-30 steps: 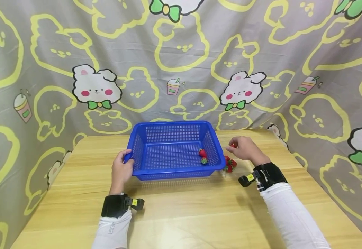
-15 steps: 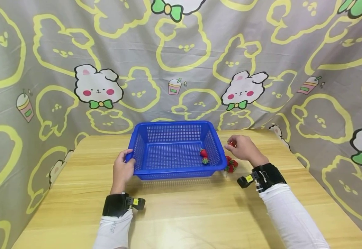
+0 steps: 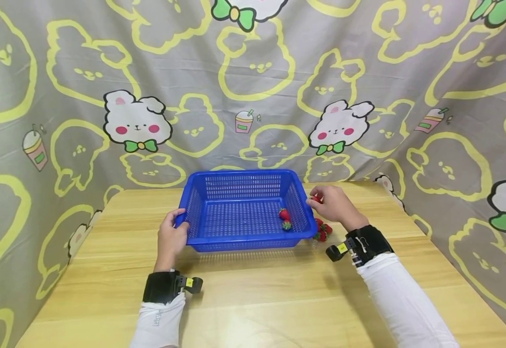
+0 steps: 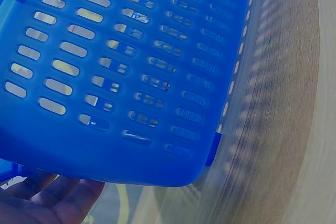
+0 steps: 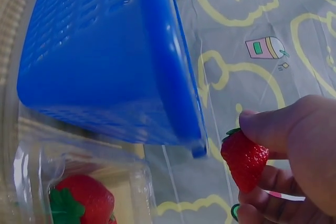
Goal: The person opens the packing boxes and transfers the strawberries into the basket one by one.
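Note:
A blue perforated plastic basket (image 3: 244, 240) stands on the table, its left rim gripped by my left hand (image 3: 172, 238). In the left wrist view, fingers (image 4: 68, 203) curl under the basket's edge. Just right of the basket, my right hand (image 3: 334, 207) pinches a red strawberry (image 5: 244, 161) with a green cap between thumb and fingers, close to the right rim. Inside the basket, a strawberry (image 3: 284, 214) and another strawberry (image 3: 287, 225) with its leafy end showing lie near the right wall.
Beside the basket's right end sits a clear plastic container (image 5: 148, 192) holding several strawberries (image 3: 322, 231), partly hidden by the basket rim. The wooden table (image 3: 253, 290) stretches toward me. A patterned grey curtain (image 3: 200, 72) hangs behind and at both sides.
My right hand has moved left with the strawberry, up to the basket's right rim. The left hand keeps its grip and the basket stays in place.

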`<state>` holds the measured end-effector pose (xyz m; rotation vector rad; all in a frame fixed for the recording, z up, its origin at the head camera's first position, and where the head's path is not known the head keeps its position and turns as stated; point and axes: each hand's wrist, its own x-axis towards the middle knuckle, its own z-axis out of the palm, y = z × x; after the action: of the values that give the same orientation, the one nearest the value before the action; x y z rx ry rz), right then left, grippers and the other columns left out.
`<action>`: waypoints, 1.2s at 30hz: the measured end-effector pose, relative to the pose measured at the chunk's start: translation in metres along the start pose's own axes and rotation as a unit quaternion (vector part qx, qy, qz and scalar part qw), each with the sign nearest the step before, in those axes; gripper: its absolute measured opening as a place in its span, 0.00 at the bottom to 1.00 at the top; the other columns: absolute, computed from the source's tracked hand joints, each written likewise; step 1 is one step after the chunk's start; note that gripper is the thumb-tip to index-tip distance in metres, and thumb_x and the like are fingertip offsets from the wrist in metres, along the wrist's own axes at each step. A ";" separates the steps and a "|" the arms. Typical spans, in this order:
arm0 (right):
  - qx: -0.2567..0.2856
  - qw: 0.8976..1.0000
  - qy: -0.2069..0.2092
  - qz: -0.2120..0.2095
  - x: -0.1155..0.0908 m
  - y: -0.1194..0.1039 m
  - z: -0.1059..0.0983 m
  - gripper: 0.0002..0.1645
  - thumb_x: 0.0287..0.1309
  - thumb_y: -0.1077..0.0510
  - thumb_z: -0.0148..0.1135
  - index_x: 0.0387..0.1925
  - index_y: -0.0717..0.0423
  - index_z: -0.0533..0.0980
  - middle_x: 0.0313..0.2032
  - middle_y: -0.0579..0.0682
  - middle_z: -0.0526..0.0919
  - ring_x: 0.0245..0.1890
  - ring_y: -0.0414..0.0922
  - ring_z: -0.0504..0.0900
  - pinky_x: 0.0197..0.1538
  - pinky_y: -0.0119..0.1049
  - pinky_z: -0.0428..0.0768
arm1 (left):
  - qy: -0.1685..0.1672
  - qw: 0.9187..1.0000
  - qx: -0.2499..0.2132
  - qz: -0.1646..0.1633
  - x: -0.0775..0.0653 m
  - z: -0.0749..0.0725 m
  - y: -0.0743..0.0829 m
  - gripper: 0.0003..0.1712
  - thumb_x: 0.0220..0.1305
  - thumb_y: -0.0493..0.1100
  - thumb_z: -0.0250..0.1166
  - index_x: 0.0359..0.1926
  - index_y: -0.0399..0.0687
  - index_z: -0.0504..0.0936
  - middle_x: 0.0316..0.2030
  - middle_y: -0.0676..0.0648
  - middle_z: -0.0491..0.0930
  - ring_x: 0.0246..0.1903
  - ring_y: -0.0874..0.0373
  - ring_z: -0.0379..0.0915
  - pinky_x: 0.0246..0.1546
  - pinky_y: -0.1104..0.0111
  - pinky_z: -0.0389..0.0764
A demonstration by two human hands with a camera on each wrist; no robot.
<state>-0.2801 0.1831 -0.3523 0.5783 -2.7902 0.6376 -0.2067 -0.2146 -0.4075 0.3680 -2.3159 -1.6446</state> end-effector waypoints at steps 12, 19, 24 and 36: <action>-0.001 0.998 -0.050 -0.030 0.013 -0.019 0.001 0.16 0.53 0.52 0.63 0.37 0.61 0.77 0.27 0.50 0.77 0.26 0.45 0.75 0.29 0.36 0.76 | -0.002 1.000 0.005 -0.001 0.000 -0.001 0.000 0.23 0.61 0.37 0.49 0.59 0.46 0.67 0.63 0.38 0.61 0.59 0.42 0.60 0.55 0.48 0.63; -0.027 0.992 -0.117 -0.038 0.024 -0.029 0.005 0.12 0.52 0.52 0.64 0.32 0.57 0.77 0.23 0.48 0.75 0.24 0.44 0.73 0.26 0.33 0.73 | -0.001 1.000 0.006 0.000 0.001 -0.001 0.000 0.23 0.61 0.37 0.49 0.58 0.46 0.67 0.63 0.38 0.61 0.59 0.42 0.59 0.56 0.49 0.63; -0.044 0.987 -0.152 -0.032 0.029 -0.037 0.008 0.12 0.52 0.50 0.63 0.30 0.54 0.76 0.22 0.48 0.73 0.24 0.44 0.71 0.25 0.32 0.70 | -0.002 1.000 0.008 0.002 0.000 0.000 0.000 0.23 0.61 0.37 0.49 0.58 0.45 0.67 0.62 0.38 0.61 0.59 0.42 0.60 0.56 0.49 0.63; -0.071 0.979 -0.186 -0.041 0.043 -0.055 0.016 0.14 0.52 0.49 0.63 0.35 0.54 0.77 0.25 0.48 0.75 0.27 0.44 0.73 0.29 0.35 0.72 | -0.004 1.000 0.005 0.004 0.000 0.000 -0.001 0.22 0.61 0.37 0.50 0.58 0.45 0.67 0.62 0.38 0.62 0.59 0.43 0.60 0.56 0.50 0.63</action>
<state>-0.2977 0.1161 -0.3331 0.8549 -3.0990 0.3348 -0.2069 -0.2155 -0.4086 0.3528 -2.3287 -1.6348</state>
